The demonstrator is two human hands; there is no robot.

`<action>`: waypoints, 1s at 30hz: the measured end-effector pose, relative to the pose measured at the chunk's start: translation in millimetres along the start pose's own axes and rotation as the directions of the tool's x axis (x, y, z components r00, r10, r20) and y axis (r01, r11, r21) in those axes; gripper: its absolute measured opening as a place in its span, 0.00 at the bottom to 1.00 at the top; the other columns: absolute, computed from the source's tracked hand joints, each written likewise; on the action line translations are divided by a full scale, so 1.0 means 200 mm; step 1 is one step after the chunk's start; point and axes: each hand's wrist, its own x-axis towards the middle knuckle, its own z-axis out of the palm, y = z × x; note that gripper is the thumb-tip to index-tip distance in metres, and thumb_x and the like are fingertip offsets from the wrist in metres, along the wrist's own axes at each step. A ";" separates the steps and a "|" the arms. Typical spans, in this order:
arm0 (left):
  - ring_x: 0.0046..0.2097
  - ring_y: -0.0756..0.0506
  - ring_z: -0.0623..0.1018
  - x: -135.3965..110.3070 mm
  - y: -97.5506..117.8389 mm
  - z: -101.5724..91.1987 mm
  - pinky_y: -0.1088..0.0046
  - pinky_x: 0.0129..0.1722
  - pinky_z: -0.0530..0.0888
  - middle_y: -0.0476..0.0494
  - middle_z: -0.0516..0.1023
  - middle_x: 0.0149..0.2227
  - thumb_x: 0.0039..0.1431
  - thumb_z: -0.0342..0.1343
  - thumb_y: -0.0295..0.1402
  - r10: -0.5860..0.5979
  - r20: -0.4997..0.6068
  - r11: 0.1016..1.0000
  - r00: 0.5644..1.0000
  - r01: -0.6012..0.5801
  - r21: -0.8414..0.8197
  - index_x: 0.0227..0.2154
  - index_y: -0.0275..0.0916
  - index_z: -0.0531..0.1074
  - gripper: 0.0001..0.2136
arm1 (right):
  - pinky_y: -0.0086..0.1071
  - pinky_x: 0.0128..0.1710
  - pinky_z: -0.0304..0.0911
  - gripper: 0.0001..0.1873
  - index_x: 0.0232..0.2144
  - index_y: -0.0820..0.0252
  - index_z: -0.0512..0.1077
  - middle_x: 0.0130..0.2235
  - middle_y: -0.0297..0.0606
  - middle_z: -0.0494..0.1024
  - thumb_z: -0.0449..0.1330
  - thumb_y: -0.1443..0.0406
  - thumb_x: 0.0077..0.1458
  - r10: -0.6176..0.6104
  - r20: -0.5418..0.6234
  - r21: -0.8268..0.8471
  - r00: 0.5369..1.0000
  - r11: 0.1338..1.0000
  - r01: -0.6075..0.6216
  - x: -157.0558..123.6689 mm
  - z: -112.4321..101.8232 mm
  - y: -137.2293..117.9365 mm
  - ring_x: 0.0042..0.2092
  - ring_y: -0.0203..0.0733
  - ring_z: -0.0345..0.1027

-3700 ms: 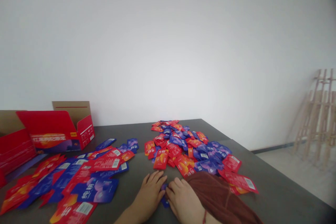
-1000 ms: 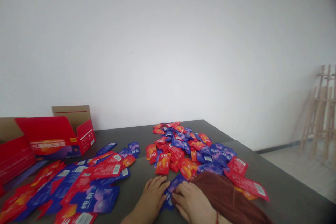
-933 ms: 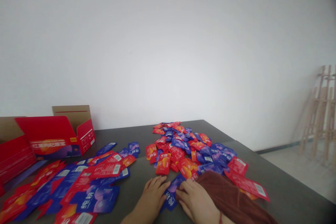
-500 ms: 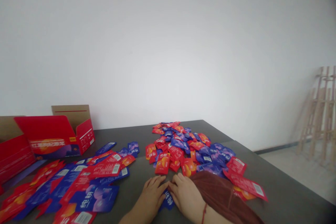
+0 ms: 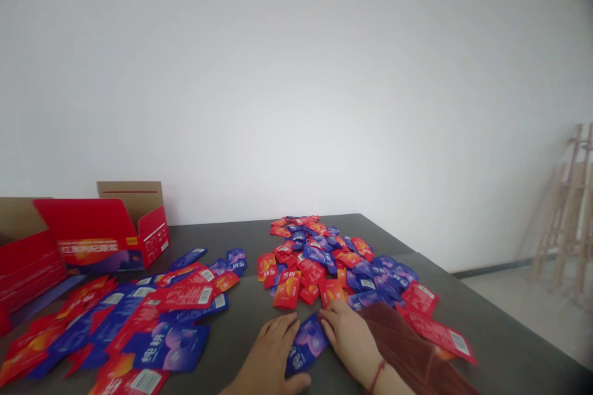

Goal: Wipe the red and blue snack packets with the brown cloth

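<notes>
The left hand (image 5: 273, 352) and right hand (image 5: 346, 334) lie open and apart, fingertips against opposite edges of a glossy blue foil sachet (image 5: 306, 345), flat between them on the dark grey surface (image 5: 486, 327). A red string bracelet (image 5: 377, 376) circles the right wrist, beside a rust-brown cloth (image 5: 407, 345). Ahead lies a heap of red and blue sachets (image 5: 319, 262); further left, a scattered spread of red and blue sachets (image 5: 139, 321) and 2 open red cardboard boxes (image 5: 104, 234).

My left hand (image 5: 271, 355) and right hand (image 5: 346, 336) are bare; a thin red string bracelet (image 5: 377, 376) circles my right wrist; a loose, rust-brown cloth sleeve (image 5: 407, 345) covers that arm.
</notes>
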 end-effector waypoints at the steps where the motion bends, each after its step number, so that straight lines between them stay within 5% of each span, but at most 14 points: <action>1: 0.60 0.34 0.64 0.00 0.02 0.00 0.55 0.59 0.60 0.39 0.64 0.61 0.49 0.63 0.41 0.009 0.017 1.000 1.000 -0.009 -0.005 0.59 0.42 0.62 0.34 | 0.32 0.38 0.63 0.12 0.36 0.53 0.76 0.35 0.37 0.74 0.51 0.67 0.61 -0.007 -0.001 0.016 1.000 1.000 0.007 -0.01 0.00 0.00 0.38 0.41 0.69; 7: 0.49 0.41 0.74 0.02 0.07 -0.02 0.64 0.52 0.69 0.42 0.76 0.49 0.52 0.49 0.23 0.054 -0.044 0.998 0.998 -0.055 -0.028 0.54 0.41 0.68 0.24 | 0.34 0.42 0.64 0.12 0.38 0.56 0.74 0.38 0.39 0.74 0.51 0.68 0.62 -0.028 -0.098 0.123 0.995 0.992 0.040 -0.03 -0.03 0.02 0.40 0.42 0.68; 14: 0.49 0.46 0.76 0.08 0.02 -0.02 0.71 0.52 0.69 0.46 0.77 0.47 0.59 0.47 0.29 -0.144 -0.154 0.876 0.978 0.054 -0.480 0.49 0.42 0.70 0.16 | 0.36 0.45 0.65 0.14 0.48 0.56 0.71 0.43 0.41 0.73 0.50 0.68 0.62 -0.131 -0.229 0.140 0.965 0.976 0.166 -0.03 -0.11 -0.02 0.44 0.42 0.67; 19: 0.45 0.46 0.77 0.11 -0.01 0.00 0.71 0.49 0.70 0.45 0.78 0.43 0.58 0.48 0.28 -0.202 -0.196 0.825 0.960 0.059 -0.562 0.45 0.40 0.70 0.13 | 0.38 0.46 0.65 0.16 0.50 0.56 0.69 0.45 0.42 0.72 0.50 0.68 0.62 -0.168 -0.272 0.082 0.947 0.977 0.197 -0.03 -0.13 -0.01 0.45 0.43 0.67; 22: 0.44 0.46 0.76 0.13 0.00 0.01 0.71 0.47 0.71 0.46 0.76 0.42 0.57 0.47 0.25 -0.208 -0.227 0.846 0.952 0.058 -0.531 0.42 0.41 0.70 0.12 | 0.37 0.48 0.64 0.17 0.53 0.56 0.67 0.46 0.43 0.71 0.49 0.68 0.63 -0.162 -0.294 0.081 0.942 0.978 0.193 -0.03 -0.13 -0.01 0.47 0.44 0.66; 27: 0.53 0.43 0.70 0.09 -0.02 0.00 0.65 0.54 0.66 0.43 0.70 0.50 0.53 0.48 0.22 -0.093 -0.251 0.968 0.963 0.028 -0.251 0.43 0.41 0.70 0.16 | 0.33 0.41 0.63 0.11 0.40 0.53 0.75 0.38 0.36 0.74 0.54 0.68 0.60 -0.131 -0.003 0.044 0.991 0.990 0.131 -0.03 -0.04 -0.06 0.40 0.41 0.68; 30: 0.57 0.42 0.66 0.02 -0.08 -0.02 0.61 0.57 0.62 0.41 0.68 0.54 0.53 0.47 0.22 -0.098 -0.206 0.993 0.974 0.081 -0.089 0.48 0.40 0.68 0.19 | 0.34 0.40 0.62 0.10 0.36 0.55 0.76 0.36 0.37 0.74 0.54 0.68 0.61 -0.041 0.056 -0.060 0.998 0.997 0.044 -0.04 0.01 -0.08 0.40 0.43 0.68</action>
